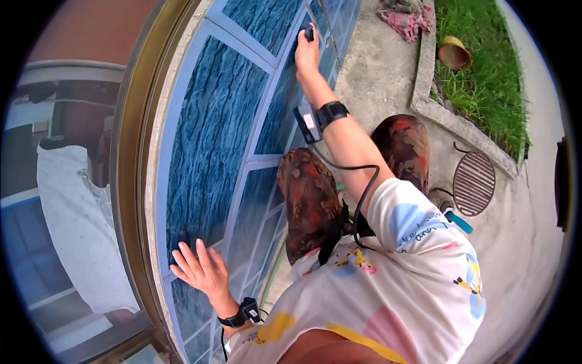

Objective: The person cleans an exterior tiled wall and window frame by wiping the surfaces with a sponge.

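My left hand (203,270) lies with fingers spread against the dark blue tiled wall (215,139), near its upper ledge. Farther along the same wall, my right hand (308,53) is closed around a small black object (308,32), close to the tile face. Most of that object is hidden by the fingers, so its kind cannot be made out. Pale grout bands divide the wavy-textured tiles. Both wrists carry black straps with small devices, and a black cable runs along my right arm.
A brown window frame (134,139) and glass border the wall on the left, with a white cloth (82,224) behind. On the right are concrete ground (379,73), a round drain grate (474,183), a kerb, grass (485,91), a brown pot (454,53) and a pinkish rag (407,18).
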Tool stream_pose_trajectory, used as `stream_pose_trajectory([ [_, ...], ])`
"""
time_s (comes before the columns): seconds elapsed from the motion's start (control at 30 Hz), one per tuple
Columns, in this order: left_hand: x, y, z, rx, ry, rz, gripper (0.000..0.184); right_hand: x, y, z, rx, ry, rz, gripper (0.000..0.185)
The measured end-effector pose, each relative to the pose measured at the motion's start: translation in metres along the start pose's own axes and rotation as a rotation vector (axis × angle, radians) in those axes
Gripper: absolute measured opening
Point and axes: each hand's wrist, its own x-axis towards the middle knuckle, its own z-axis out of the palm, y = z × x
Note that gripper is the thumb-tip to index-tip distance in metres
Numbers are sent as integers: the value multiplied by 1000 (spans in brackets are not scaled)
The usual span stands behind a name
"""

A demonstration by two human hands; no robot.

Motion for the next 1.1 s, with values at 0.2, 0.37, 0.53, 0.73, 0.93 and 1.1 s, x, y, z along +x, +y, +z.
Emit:
stream_pose_trajectory([
  [0.2,-24,-10,10,169,-52,-2,44,-237,-54,-36,-218,-370,-22,56],
  [0.37,-29,-17,21,280,-7,54,47,-263,-47,-50,-225,-455,-193,59],
  [0.53,-26,-15,26,305,55,63,45,-63,-21,-12,-134,-99,-126,48],
  [0.73,-15,-5,33,326,13,109,43,44,19,-29,-152,-96,196,51],
  [0.93,-15,-2,42,350,-41,96,47,-151,35,-29,-124,54,421,54],
  [1.1,-17,-3,34,299,-102,76,48,-293,-25,-44,-65,-220,557,55],
])
